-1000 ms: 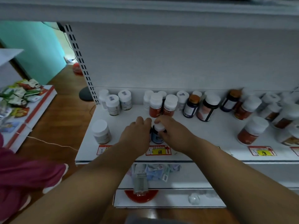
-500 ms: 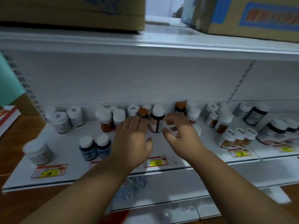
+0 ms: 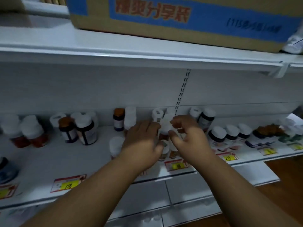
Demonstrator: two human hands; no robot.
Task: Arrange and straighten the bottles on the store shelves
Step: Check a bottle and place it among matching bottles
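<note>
Head view: white-capped bottle (image 3: 164, 128) btwn left hand (image 3: 142, 141), fingers flat, & right hand (image 3: 188, 136), fingers curled, spread.

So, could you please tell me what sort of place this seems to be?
Most likely a shop aisle, perhaps a pharmacy section: white metal shelving holds rows of white-capped supplement bottles, red-and-yellow price tags line its front edge, and a brown cardboard stock carton sits above.

Single head view, close above the white shelf (image 3: 91, 163), facing forward and slightly down along both forearms
</note>
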